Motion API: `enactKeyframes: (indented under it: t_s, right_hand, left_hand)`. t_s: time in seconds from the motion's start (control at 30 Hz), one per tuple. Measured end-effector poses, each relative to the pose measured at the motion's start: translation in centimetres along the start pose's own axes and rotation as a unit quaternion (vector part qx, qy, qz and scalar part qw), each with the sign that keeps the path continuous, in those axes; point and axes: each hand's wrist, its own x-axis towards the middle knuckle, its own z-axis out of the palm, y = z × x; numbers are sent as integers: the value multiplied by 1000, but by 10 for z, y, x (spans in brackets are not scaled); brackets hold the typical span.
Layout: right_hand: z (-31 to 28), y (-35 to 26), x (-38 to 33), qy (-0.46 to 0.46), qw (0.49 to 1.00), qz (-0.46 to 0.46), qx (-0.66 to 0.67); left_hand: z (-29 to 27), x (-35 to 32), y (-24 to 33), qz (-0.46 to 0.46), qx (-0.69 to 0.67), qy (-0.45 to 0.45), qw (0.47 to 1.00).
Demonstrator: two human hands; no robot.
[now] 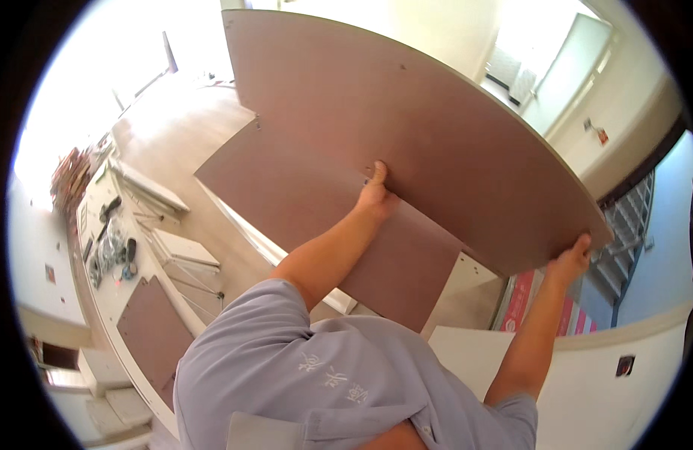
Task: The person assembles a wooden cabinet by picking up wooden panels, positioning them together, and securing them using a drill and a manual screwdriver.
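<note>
I hold up a large thin brown board (406, 112) with a pale edge; it is tilted and fills the upper middle of the view. My left hand (376, 191) grips its lower edge near the middle, thumb on the face. My right hand (575, 255) grips the board's lower right corner. A second brown board (286, 187) lies below it, over a white cabinet frame (466, 277), partly hidden by the raised board and my left arm.
On the wooden floor at left are white panels (185, 251), a white frame holding a smaller brown panel (151, 330), and small bags and tools (110, 251). A red-and-white carton (519, 300) and a staircase (624, 232) are at right.
</note>
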Motion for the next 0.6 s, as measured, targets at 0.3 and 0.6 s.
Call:
enactKeyframes:
  t_s: [0.3,0.6]
  right_hand:
    - [13,-1,-3,-4,999,-1,-37]
    - [10,8,4,-15,999,-17,-42]
  left_hand:
    - [-8,0,0,-5,-21,-20,1000]
    - [-15,4,-5,5,-22,-48,999]
